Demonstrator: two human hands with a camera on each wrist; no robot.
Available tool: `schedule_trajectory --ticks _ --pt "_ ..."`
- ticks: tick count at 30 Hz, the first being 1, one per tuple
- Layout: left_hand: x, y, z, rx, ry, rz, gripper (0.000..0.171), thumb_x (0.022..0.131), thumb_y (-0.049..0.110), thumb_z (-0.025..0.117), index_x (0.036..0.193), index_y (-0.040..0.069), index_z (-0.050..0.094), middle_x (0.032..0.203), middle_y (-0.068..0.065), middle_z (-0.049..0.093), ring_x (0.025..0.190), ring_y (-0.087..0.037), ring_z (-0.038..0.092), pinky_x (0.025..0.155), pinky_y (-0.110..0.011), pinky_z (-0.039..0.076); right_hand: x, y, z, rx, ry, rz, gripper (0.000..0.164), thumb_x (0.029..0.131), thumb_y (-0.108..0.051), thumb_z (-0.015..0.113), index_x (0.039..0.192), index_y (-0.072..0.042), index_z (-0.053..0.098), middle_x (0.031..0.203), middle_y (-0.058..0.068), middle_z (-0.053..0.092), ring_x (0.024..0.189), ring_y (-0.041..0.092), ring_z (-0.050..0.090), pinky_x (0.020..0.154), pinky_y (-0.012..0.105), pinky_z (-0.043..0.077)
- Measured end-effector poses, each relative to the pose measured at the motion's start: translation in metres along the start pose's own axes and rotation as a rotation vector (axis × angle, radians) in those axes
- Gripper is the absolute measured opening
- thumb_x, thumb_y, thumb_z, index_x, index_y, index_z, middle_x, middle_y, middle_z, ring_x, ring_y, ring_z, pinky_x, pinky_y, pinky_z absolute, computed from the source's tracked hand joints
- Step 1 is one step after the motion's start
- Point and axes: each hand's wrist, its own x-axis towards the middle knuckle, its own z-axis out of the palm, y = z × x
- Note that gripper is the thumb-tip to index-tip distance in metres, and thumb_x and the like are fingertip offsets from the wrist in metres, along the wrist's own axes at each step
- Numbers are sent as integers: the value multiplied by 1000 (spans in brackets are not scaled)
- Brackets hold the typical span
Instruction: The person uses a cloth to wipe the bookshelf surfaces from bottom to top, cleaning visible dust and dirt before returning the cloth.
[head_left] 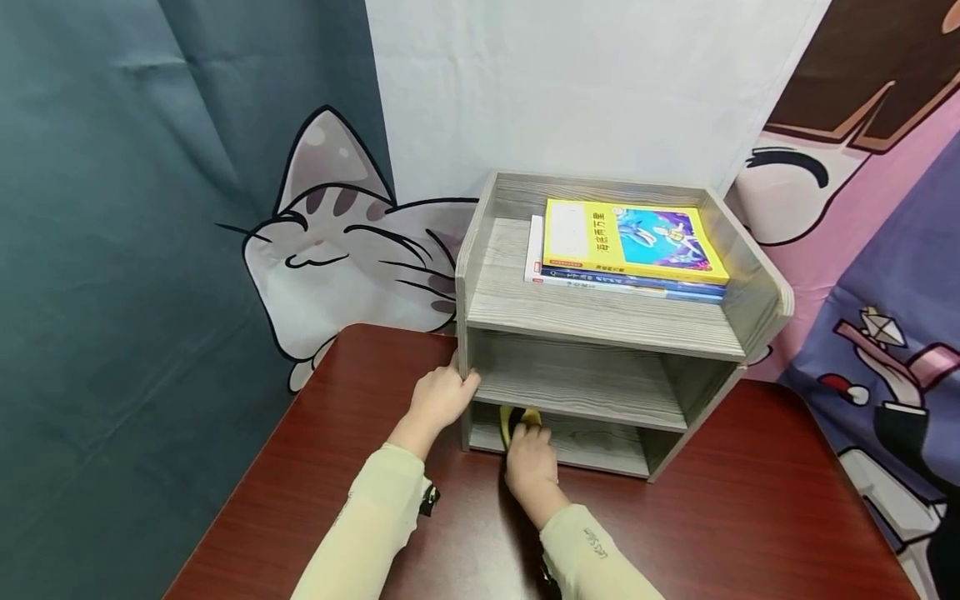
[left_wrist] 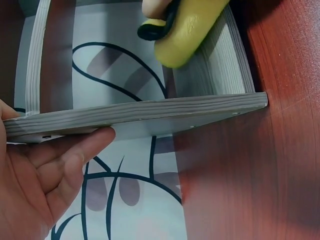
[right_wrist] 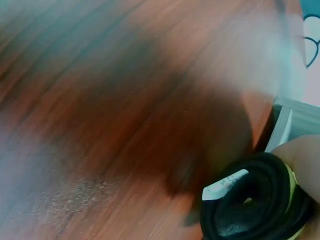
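Observation:
A grey wood-grain desktop shelf (head_left: 592, 408) stands on the table. My left hand (head_left: 441, 398) grips the front edge of its left side panel (left_wrist: 135, 112), fingers along the outer face in the left wrist view. At the lowest compartment, my right hand (head_left: 531, 467) holds a yellow-and-black thing (head_left: 508, 425) with a rounded end. The right wrist view shows its ring-like black part (right_wrist: 250, 200) with a white tag (right_wrist: 225, 185); its exact kind I cannot tell. My fingers hide part of it in the head view.
Several books (head_left: 630, 242), a yellow one uppermost, lie flat on the shelf's top level. The reddish-brown table (head_left: 360, 392) extends on both sides of the shelf. Printed cloth (head_left: 337, 233) with a cat drawing hangs behind it.

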Motion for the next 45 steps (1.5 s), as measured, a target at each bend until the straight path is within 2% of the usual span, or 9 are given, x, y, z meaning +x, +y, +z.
schedule_trajectory --ticks 9,13,21,27,31,36,40,43,45 --pt "1 0 -1 5 15 14 37 93 34 39 104 3 55 68 -13 61 62 -30 61 55 -44 46 9 -12 7 57 49 -13 56 63 -20 77 107 6 53 102 25 49 95 40 47 61 41 50" --pt "0 0 0 4 23 12 36 93 34 40 105 3 54 69 -14 62 64 -32 62 56 -44 46 12 -18 3 108 8 5 62 63 -22 79 111 6 53 106 25 49 94 39 46 57 41 50" --pt "1 3 1 7 -3 36 44 94 35 39 122 2 48 74 -16 64 66 -32 62 59 -45 47 18 -29 -5 201 -69 10 69 64 -26 78 118 9 52 110 28 48 98 41 45 64 41 50" --pt "2 4 -10 -13 -134 17 55 96 40 37 131 -1 42 89 -19 65 77 -32 64 66 -46 48 22 -32 -6 332 -91 35 72 66 -23 75 123 11 48 111 30 46 100 46 44 72 45 48" --pt "2 3 -26 -65 -202 -30 69 92 53 40 140 3 35 104 -18 64 88 -31 64 74 -45 48 22 -32 -5 493 -78 83 60 66 -21 75 115 9 56 106 31 51 98 47 46 78 51 43" --pt "-1 11 -64 -164 -98 12 86 84 62 48 150 21 11 126 -15 55 103 -34 59 83 -47 44 21 -32 -6 694 -76 153 42 68 -20 75 99 5 62 94 27 57 91 43 53 76 50 43" --pt "-2 26 -95 -184 50 112 95 84 49 59 148 29 -7 133 -9 50 70 -26 64 70 -43 47 23 -31 -10 794 -57 170 26 68 -17 73 81 2 61 74 16 58 73 33 57 64 42 46" --pt "1 34 -104 -157 137 159 94 83 36 62 149 28 -4 132 -10 52 40 -14 45 49 -34 40 24 -32 -16 833 -53 166 21 68 -16 71 74 -1 58 67 10 55 64 26 55 59 38 45" --pt "4 36 -105 -136 163 164 91 82 29 62 149 27 1 131 -10 52 37 -12 34 42 -30 32 24 -32 -22 862 -56 147 20 68 -14 70 77 0 59 67 10 56 64 25 54 59 37 45"
